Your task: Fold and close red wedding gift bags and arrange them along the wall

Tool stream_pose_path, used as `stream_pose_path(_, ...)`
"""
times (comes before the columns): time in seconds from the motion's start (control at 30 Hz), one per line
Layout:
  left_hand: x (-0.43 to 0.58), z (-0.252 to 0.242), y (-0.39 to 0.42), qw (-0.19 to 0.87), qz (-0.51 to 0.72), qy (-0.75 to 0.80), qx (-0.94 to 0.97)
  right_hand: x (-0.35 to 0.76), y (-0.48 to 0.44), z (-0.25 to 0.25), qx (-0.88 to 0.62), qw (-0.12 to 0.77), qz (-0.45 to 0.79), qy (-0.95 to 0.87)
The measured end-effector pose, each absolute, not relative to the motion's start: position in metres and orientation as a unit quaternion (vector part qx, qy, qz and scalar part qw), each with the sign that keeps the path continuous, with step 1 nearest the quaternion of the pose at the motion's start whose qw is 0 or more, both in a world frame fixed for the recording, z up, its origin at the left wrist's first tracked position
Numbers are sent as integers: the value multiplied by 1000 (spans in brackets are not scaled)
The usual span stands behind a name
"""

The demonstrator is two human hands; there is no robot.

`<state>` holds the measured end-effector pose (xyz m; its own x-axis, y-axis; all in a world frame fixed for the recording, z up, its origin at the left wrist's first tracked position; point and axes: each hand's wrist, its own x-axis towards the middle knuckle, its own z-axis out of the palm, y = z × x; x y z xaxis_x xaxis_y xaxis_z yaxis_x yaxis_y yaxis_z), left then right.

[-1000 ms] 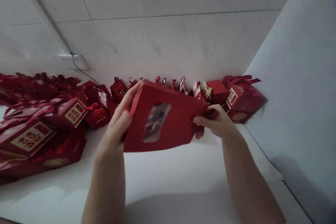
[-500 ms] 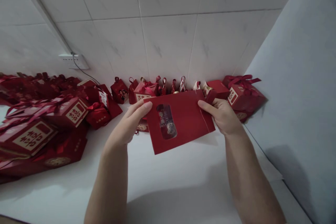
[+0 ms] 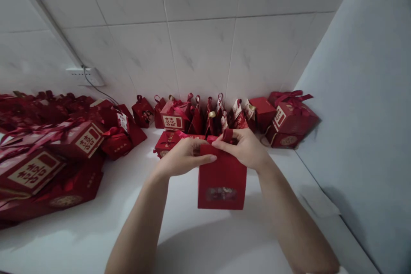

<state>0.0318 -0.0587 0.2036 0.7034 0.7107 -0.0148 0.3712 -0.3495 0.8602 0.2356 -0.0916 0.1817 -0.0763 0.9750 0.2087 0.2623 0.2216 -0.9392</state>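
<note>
A red paper gift box (image 3: 221, 175) with a small clear window low on its near face hangs upright over the white table. My left hand (image 3: 184, 158) grips its upper left corner, thumb lying along the near face. At the top edge my right hand (image 3: 245, 149) is closed, its thumb and fingers pinching the box's rim. A dark red ribbon loop (image 3: 227, 135) shows by the right fingers. Just behind the hands lies a flat red box (image 3: 167, 142) with gold print, partly covered by my left hand.
Several small red favour boxes (image 3: 196, 120) with ribbon loops line the tiled wall. A larger bow-tied box (image 3: 289, 122) sits at the right by the pale side wall. Stacked red boxes (image 3: 37, 169) fill the left. A white power strip (image 3: 85, 76) and cable are behind.
The box has turned from lying sideways to upright and moved lower. My right hand has gone from its right side to the top edge, and both hands are closer together.
</note>
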Motion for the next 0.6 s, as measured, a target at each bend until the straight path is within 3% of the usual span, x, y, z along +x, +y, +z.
stream_pose_path(0.17, 29, 202, -55, 453, 188, 370, 789, 243, -88, 178, -492, 442, 454, -598)
stream_pose_path(0.4, 27, 200, -52, 424, 150, 352, 821, 237, -90, 181, -523, 428, 386, -628)
stream_pose_path(0.6, 29, 203, -55, 436, 213, 371, 792, 239, -90, 178, -489, 466, 412, -611)
